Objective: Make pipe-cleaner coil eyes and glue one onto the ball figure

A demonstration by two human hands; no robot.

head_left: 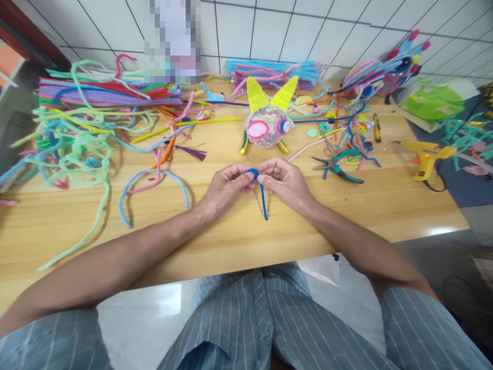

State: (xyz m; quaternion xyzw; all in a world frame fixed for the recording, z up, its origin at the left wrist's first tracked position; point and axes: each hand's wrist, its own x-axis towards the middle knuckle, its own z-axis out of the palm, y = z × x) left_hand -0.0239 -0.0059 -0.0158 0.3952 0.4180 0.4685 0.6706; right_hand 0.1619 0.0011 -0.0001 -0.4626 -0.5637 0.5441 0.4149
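Note:
Between my two hands is a blue pipe cleaner (264, 203), coiled into a small disc at its top with a straight tail hanging down toward me. My left hand (233, 182) pinches the coil from the left, thumb on its face. My right hand (283, 179) grips the coil's right side with thumb and fingers. Just beyond them stands a clear round figure (265, 134) with yellow pointed ears, a pink-and-white oval eye (257, 129) and a blue round eye (284, 126) with a pink edge. Its short feet are dark with yellow tips.
Loose pipe cleaners (88, 144) tangle at the left, with bundles (269, 72) along the wall. To the right lie teal-handled pliers (344, 167), a yellow utility knife (377, 128) and a yellow glue gun (427, 156). A bent light-blue pipe cleaner (125, 198) lies left of my hands.

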